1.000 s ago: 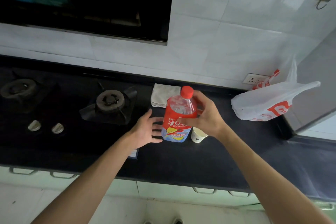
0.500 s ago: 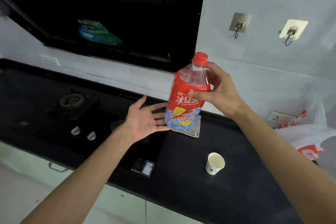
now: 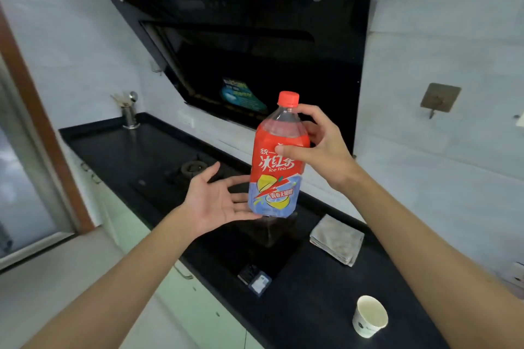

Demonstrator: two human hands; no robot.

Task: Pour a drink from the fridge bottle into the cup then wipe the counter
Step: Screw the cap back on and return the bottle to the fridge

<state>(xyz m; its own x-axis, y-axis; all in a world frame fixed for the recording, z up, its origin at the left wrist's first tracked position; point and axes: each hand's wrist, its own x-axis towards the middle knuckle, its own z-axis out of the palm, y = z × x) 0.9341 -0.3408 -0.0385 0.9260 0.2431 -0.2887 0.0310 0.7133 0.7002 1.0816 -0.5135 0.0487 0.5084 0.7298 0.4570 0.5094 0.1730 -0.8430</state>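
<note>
The person's right hand [image 3: 323, 147] grasps the ice tea bottle [image 3: 276, 167] by its upper half: thumb across the red label, fingers curled round the far side just under the neck. The bottle is held in the air, nearly upright, with its red cap [image 3: 287, 98] on. The left hand [image 3: 218, 201] lies to the left of the bottle's lower part, palm up and fingers straight; its fingertips reach the bottle's base, gripping nothing.

Below the bottle runs the black counter [image 3: 312, 306]. The paper cup [image 3: 370, 316] stands on it upright, well below and to the right of the bottle, apart from both hands. A folded grey cloth [image 3: 337, 239] lies on the counter between the bottle and the cup. A small dark packet [image 3: 255, 282] sits straight beneath the bottle, near the counter's front edge. Left of the bottle is a gas burner [image 3: 194, 167]. Behind it hangs the black range hood [image 3: 255, 37].
</note>
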